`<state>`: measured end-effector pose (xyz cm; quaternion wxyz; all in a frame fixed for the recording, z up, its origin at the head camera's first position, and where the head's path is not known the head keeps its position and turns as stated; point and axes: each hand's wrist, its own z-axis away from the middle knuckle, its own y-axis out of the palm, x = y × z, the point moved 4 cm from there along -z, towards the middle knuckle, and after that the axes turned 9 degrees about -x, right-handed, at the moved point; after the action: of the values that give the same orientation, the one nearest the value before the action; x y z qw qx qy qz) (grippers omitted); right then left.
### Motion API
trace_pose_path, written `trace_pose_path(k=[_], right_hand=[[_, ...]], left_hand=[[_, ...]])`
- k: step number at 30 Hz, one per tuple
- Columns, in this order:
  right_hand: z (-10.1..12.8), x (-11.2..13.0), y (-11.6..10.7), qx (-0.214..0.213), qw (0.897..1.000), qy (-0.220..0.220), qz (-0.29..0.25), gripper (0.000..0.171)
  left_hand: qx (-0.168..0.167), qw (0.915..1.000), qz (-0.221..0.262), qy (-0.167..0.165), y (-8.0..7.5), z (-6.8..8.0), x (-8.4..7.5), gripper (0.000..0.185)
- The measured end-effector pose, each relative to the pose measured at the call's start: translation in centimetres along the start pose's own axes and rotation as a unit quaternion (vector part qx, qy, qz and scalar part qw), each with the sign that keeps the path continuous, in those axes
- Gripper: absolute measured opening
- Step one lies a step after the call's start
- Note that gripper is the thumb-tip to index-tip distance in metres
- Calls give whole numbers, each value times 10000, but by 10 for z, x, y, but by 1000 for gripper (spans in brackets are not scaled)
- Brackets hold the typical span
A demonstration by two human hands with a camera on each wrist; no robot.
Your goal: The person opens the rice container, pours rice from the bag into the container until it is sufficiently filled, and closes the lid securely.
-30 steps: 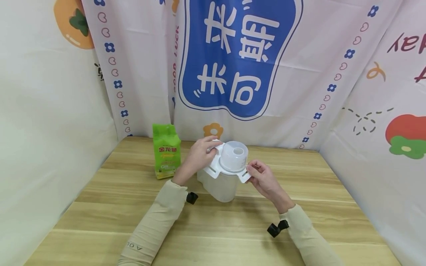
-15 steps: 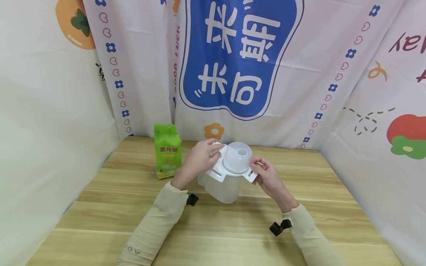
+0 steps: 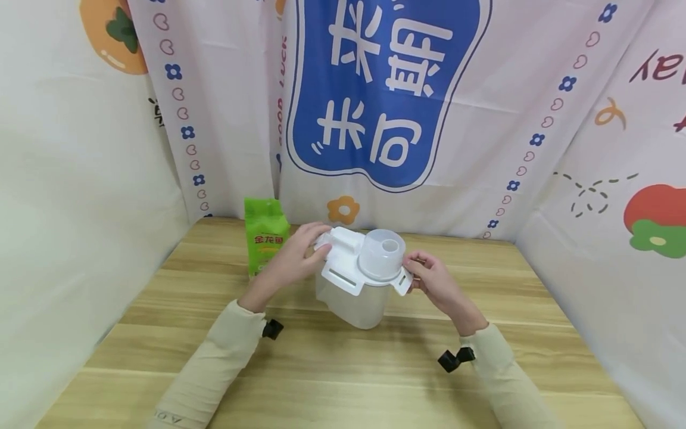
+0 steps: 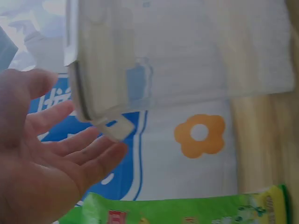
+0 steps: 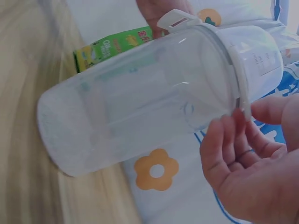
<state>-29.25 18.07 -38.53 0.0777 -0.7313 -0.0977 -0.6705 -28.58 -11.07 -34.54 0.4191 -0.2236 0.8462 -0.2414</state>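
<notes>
Jar stands mid-worktop, green bag just behind-left. Left hand, fingers spread, touches lid latch; right hand pinches opposite latch. Worktop bare toward near edge.

Setting: staged recording booth, not a lived-in room. Wooden tabletop enclosed on three sides by hung printed cloth backdrops bearing a blue sign panel, flowers, fruit cartoons.

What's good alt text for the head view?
Two hands work the side latches of a white lid on a translucent container: left hand at the left latch, right hand pinching the right. A green packet stands behind.
</notes>
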Motion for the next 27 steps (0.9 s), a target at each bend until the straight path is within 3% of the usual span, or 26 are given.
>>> trace_pose_path(k=[7,11,16,23,27], right_hand=[[-4,20,0,-335,9969,-261,670,10],[-1,28,3,-423,9931,-564,932,26],[10,38,9,-523,9856,-1024,1236,40],[19,53,22,-557,9711,-1679,1602,44],[19,58,31,-407,9635,-1988,1743,50]], left_hand=[[-195,9952,820,-500,-1,10,14,60],[-170,9869,1288,-953,2,15,21,69],[-116,9786,1659,-1213,9,23,29,78],[430,9569,2293,-1732,22,28,42,111],[877,9452,2483,-1931,26,28,48,115]])
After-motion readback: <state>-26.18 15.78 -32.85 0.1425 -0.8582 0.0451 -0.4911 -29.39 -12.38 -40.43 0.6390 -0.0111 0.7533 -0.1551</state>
